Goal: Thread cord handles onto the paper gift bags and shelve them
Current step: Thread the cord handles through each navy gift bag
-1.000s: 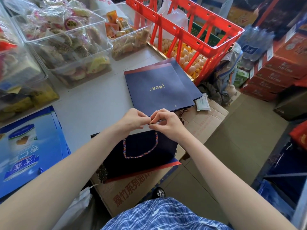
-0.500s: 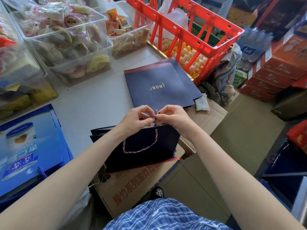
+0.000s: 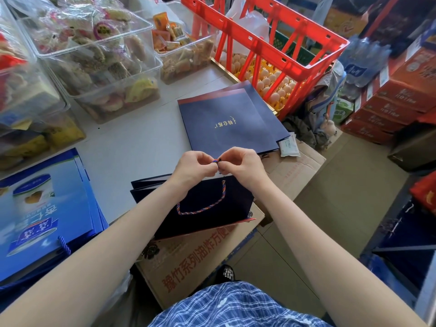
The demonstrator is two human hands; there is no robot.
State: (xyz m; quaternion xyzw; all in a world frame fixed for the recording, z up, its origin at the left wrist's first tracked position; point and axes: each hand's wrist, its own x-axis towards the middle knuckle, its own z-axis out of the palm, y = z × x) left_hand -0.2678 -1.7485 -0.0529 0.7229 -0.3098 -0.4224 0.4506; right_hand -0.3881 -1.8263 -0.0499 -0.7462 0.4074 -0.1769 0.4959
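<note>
In the middle of the frame, the left hand [image 3: 192, 166] and the right hand [image 3: 240, 165] come together, fingertips almost touching. Both hands pinch the end of a twisted red, blue and orange cord handle [image 3: 215, 160] between thumb and fingers. Just below them stands a dark navy paper gift bag [image 3: 212, 199] with a red bottom edge, leaning half on the white tabletop [image 3: 132, 147] and half on a brown cardboard box with red writing [image 3: 188, 263]. A loop of the same cord hangs down the front of this bag.

Above the hands, a flat pile of navy paper bags with gold writing [image 3: 226, 123] lies on the tabletop. In the lower left of the frame lies a stack of bright blue printed bags [image 3: 44, 208]. Clear plastic tubs full of wrapped snacks [image 3: 99, 60] fill the upper left. A red plastic crate [image 3: 278, 38] sits at the top, with eggs [image 3: 271, 79] seen through its bars.
</note>
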